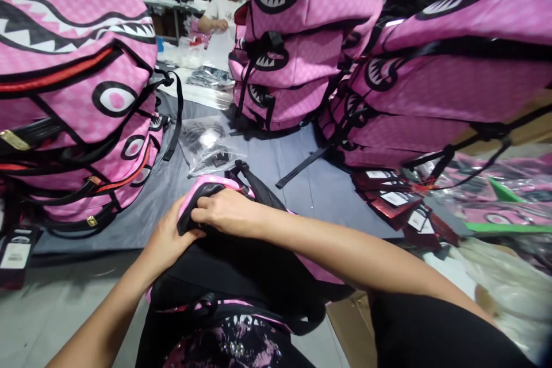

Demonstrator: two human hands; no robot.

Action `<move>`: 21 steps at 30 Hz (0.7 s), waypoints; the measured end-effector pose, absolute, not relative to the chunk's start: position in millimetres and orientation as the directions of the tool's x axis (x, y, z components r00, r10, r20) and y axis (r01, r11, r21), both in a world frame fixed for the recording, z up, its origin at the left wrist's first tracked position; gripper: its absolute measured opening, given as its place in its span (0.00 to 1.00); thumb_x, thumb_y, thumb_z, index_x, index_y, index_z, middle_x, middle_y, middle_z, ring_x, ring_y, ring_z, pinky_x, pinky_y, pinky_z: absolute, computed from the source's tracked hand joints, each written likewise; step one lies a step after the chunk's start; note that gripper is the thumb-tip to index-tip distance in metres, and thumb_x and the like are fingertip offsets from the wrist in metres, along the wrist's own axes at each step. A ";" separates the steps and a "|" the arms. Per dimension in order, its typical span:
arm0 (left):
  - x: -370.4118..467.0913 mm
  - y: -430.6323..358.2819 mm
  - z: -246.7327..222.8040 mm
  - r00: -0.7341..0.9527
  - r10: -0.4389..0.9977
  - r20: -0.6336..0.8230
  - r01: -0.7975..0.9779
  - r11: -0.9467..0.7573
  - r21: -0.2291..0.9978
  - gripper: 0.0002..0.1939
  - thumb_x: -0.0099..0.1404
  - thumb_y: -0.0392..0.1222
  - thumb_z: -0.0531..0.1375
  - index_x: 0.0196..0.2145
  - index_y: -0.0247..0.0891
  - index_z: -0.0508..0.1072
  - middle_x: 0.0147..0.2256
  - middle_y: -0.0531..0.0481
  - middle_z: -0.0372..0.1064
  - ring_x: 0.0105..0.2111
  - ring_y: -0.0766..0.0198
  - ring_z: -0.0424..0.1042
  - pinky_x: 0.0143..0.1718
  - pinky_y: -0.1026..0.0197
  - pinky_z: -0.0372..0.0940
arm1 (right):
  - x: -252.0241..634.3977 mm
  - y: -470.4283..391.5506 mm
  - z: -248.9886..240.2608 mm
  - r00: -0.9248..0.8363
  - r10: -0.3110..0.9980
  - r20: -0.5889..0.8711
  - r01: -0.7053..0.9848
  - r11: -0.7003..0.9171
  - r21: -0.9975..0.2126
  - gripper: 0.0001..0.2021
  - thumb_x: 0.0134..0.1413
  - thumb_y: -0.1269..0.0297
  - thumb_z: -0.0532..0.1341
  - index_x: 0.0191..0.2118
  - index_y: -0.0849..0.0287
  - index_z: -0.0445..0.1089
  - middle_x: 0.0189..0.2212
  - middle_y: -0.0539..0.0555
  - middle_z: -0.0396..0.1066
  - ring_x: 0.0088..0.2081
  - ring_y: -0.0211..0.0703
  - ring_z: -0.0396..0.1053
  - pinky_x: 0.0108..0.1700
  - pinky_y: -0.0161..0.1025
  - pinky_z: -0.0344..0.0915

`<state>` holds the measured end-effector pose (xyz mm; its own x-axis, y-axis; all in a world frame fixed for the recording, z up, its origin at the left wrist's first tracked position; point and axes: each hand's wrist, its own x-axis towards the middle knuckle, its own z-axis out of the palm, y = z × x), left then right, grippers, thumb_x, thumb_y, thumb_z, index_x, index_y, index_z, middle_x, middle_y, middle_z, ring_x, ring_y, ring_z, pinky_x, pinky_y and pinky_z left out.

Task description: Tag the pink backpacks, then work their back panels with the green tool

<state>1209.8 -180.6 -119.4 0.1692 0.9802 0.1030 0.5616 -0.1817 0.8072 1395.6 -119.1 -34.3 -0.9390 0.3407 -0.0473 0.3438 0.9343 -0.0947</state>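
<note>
A black and pink backpack [241, 259] lies against the table's front edge, in front of my body, its dark side facing up. My left hand [175, 230] is closed round the pink and black edge at its far left end. Right beside it, my right hand [219, 213] reaches in from the right with fingers curled onto the same dark edge; its fingertips are partly hidden in the fabric. A black strap [259, 187] extends from the bag's far side onto the grey tabletop [323, 201].
Stacked pink backpacks stand at the left [77, 69], centre back [293, 57] and right [422, 92]. A clear plastic bag [207, 144] lies beyond my hands. Dark red tags [401, 201] hang at right. A cardboard box [353, 328] is below. A person [224, 11] stands across the table.
</note>
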 end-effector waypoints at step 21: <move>1200.2 -193.7 -112.8 0.112 0.973 -0.200 0.654 0.079 0.753 0.36 0.59 0.58 0.62 0.60 0.39 0.62 0.55 0.43 0.69 0.54 0.49 0.70 0.56 0.48 0.65 | 1538.4 -192.3 -27.0 -0.496 0.868 -0.035 0.849 0.476 -0.228 0.11 0.56 0.77 0.53 0.41 0.61 0.68 0.39 0.57 0.71 0.34 0.38 0.69 0.33 0.34 0.60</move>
